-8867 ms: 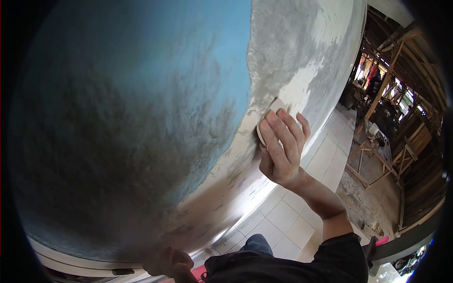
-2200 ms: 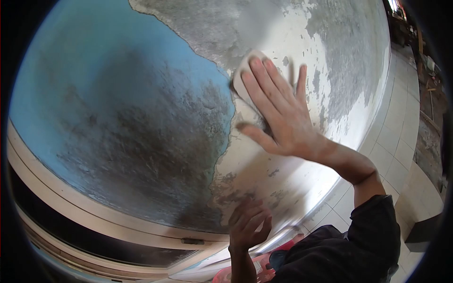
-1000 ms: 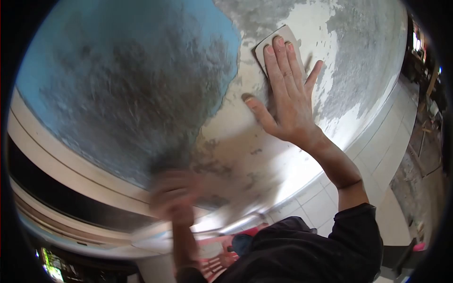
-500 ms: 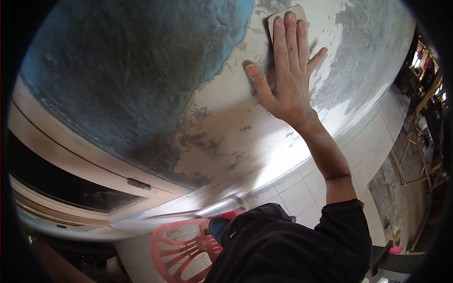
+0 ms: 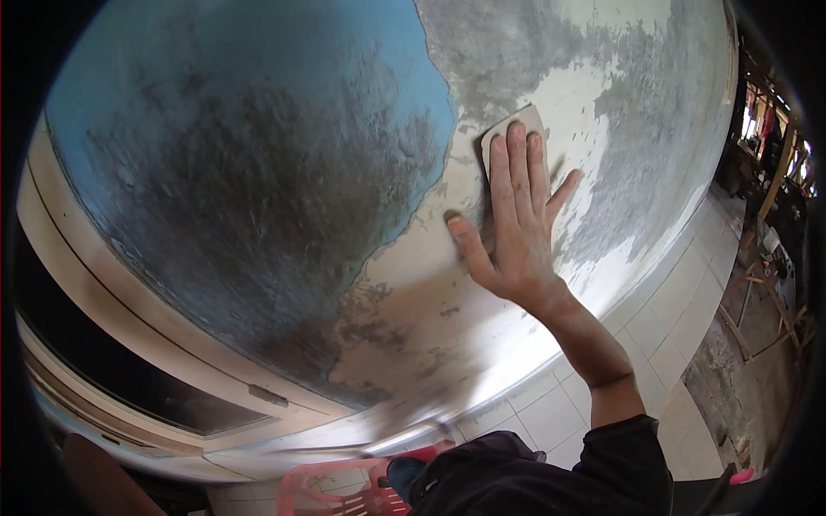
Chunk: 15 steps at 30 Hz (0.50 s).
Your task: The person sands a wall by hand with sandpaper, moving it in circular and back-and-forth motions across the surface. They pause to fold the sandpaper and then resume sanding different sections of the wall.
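My right hand (image 5: 518, 232) lies against the patchy wall, its three middle fingers stretched over a pale, flat piece of sandpaper (image 5: 532, 117) and pressing it to the surface. The thumb and little finger spread out to either side. A dark edge shows along the sandpaper's left side. Under and around the hand the wall (image 5: 404, 275) is whitish, with grey patches to the right and above. Left of the hand is a blue painted area (image 5: 379, 43) with a large dark, smudged patch. My left hand is not visible.
A pale frame (image 5: 163, 331) with a dark panel borders the wall at lower left. Below me stands a red plastic chair (image 5: 301, 486). Pale floor tiles (image 5: 551, 413) run along the wall's foot. Wooden pieces (image 5: 748, 318) and clutter lie at the far right.
The view has tilted up, so more of the upper wall shows and the chair sits lower in view. My right hand has slid slightly down the wall with the sandpaper.
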{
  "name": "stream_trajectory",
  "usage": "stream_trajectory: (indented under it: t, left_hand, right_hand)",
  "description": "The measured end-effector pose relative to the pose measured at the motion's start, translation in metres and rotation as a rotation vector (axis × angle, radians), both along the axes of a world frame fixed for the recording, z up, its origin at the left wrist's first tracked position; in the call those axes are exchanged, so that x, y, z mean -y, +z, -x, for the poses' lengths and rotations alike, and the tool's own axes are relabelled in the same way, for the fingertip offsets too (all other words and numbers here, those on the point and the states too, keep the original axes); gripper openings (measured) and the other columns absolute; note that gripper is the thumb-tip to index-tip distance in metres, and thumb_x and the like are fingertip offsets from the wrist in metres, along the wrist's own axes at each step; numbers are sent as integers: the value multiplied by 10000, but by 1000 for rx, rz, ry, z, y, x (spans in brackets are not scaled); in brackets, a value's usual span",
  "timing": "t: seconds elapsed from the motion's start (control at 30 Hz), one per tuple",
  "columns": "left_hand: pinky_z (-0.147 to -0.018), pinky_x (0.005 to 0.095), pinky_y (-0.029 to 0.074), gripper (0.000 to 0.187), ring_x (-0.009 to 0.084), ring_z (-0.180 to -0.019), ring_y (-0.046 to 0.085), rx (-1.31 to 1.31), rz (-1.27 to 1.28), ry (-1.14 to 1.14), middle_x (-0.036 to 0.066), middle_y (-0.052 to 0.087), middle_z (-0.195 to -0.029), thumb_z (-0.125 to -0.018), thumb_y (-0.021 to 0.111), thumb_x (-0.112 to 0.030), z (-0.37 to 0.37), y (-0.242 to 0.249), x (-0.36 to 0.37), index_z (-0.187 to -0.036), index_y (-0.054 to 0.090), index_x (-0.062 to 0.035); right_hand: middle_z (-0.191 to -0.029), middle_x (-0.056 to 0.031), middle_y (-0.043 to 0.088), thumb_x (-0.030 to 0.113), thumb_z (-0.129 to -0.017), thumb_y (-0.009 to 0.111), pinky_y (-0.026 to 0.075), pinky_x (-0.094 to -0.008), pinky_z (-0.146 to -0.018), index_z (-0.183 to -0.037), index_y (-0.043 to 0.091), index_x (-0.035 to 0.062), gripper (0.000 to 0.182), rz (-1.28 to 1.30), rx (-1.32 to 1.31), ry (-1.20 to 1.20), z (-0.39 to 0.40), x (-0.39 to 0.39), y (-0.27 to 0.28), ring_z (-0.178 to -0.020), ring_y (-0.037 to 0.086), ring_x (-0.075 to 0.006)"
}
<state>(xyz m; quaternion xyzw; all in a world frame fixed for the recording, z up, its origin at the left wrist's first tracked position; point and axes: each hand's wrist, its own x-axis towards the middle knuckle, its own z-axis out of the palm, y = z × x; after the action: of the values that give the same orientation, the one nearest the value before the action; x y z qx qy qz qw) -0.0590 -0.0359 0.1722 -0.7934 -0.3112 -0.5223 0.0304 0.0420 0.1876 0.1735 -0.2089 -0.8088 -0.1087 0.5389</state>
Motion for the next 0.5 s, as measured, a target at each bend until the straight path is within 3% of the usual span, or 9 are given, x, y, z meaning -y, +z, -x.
stream_trajectory:
  t: [0.5]
  left_hand:
    - [-884, 429, 398, 258, 264, -952, 513, 15, -3, -14, 82, 528, -994, -835, 475, -265, 1, -6, -10, -967, 544, -54]
  right_hand:
    - [-1497, -277, 103, 383, -901, 444, -179, -627, -990, -1431, 215, -39, 714, -29, 15, -91, 8, -4, 5, -1399, -9, -416]
